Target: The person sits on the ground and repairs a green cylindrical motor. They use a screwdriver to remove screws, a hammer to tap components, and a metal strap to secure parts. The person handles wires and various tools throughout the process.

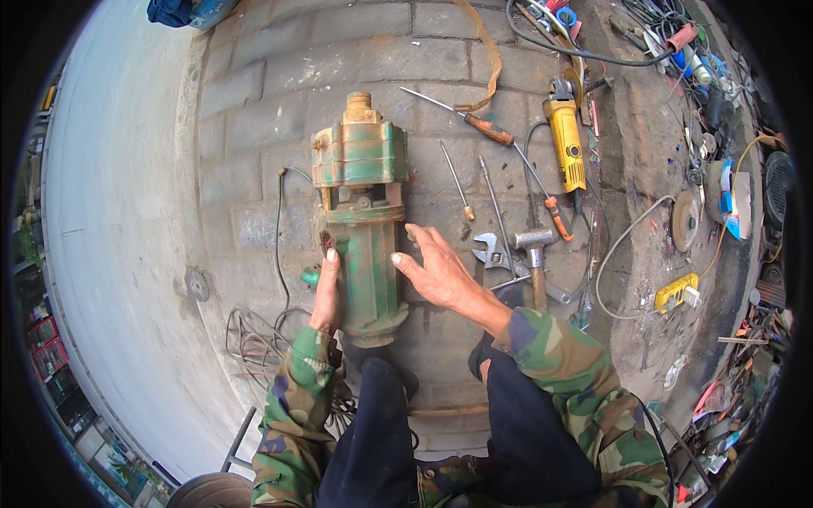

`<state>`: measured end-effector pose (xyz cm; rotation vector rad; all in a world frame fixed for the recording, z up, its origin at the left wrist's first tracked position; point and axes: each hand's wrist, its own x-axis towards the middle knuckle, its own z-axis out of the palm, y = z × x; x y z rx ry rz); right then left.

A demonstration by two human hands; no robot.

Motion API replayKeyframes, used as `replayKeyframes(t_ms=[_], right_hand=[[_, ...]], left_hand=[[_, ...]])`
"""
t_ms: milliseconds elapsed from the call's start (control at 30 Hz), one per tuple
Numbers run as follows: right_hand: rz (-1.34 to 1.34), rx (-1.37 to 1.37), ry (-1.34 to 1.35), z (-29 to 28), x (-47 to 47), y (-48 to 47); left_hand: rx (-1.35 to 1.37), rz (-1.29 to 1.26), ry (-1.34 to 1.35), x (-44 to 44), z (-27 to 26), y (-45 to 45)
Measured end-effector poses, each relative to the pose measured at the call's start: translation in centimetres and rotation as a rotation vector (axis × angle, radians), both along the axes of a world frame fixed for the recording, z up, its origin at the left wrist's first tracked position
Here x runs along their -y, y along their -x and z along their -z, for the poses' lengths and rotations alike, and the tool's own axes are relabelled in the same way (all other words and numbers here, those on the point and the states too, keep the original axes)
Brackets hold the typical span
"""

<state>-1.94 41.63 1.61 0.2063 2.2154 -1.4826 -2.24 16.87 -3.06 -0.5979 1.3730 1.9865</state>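
Observation:
In front of me on the paving lies a green electric water pump, its paint worn and rusty. A brass-coloured threaded outlet is at its far end. Between the pump head and the motor body, a gap shows part of the shaft area. My left hand is against the left side of the body with its thumb up; its other fingers are hidden. On the other side, my right hand is held with thumb and fingers apart, holding nothing. Its thumb tip is close to the casing; contact is unclear.
Right of the pump lie screwdrivers, an adjustable wrench, a hammer and a yellow angle grinder. A cable runs along its left to a coil. A yellow power socket and clutter are further right.

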Motion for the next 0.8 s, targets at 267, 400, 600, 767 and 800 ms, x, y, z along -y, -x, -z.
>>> replayKeyframes(t_ms=[267, 400, 600, 767, 800], right_hand=[[0.014, 0.035, -0.21, 0.5, -0.5, -2.0], [0.049, 0.095, -0.022, 1.5, -3.1, -2.0], [0.145, 0.016, -0.106, 2.1, -1.6, -3.1], [0.143, -0.02, -0.205, 1.7, 1.6, -1.6], [0.151, -0.014, -0.246, 1.7, 2.3, -1.7]], left_hand=[[-0.473, 0.466, 0.654, -5.0, -2.4, -2.9], [-0.57, 0.453, 0.681, -6.5, -1.2, -5.1], [-0.556, 0.426, 0.643, -6.1, -0.5, -5.2], [-0.463, 0.361, 0.375, -3.0, 0.6, -3.7], [-0.462, 0.355, 0.369, -2.8, 0.6, -3.8]])
